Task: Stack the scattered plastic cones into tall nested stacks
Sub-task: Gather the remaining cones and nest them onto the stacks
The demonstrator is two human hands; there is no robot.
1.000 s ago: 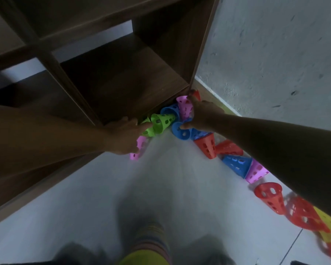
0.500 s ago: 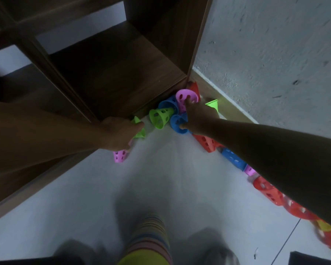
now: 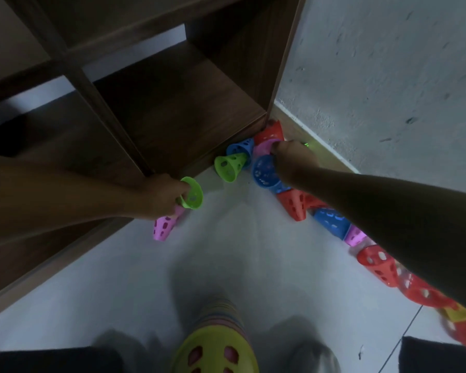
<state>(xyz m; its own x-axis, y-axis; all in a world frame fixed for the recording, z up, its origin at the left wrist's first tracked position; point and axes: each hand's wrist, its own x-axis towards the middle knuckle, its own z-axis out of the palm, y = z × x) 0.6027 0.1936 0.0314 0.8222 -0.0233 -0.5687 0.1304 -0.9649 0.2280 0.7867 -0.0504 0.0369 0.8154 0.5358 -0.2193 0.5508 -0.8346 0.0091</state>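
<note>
L hand (image 3: pixel 162 196) has its grip closed round 2 cones held together: a green cone (image 3: pixel 191 193) w/ its wide mouth facing the camera, and a pink cone (image 3: pixel 164 227) whose wide end points down at the floor (image 3: pixel 119 278); they look nested, prob. so 1 hand can carry both. R hand (image 3: pixel 291 160) reaches into the corner where the wooden shelf unit (image 3: pixel 178 109) meets the wall (image 3: pixel 388 76); its fingers curl onto a pale pink cone (image 3: pixel 264 148), w/ a blue cone (image 3: pixel 264 172) just beside the knuckles — can't tell if that 1 is gripped too. Loose cones lie on their sides nearby: a green one (image 3: pixel 230 166), a blue one (image 3: pixel 241 148) and a red one (image 3: pixel 272 131) jammed against the shelf base. More cones trail along the wall under the R forearm, incl. a red cone (image 3: pixel 293 204). A tall nested stack (image 3: pixel 215 343) w/ a yellow-green top rises near the camera, likely where these picks go. Most cones aren't stacked yet.
</note>
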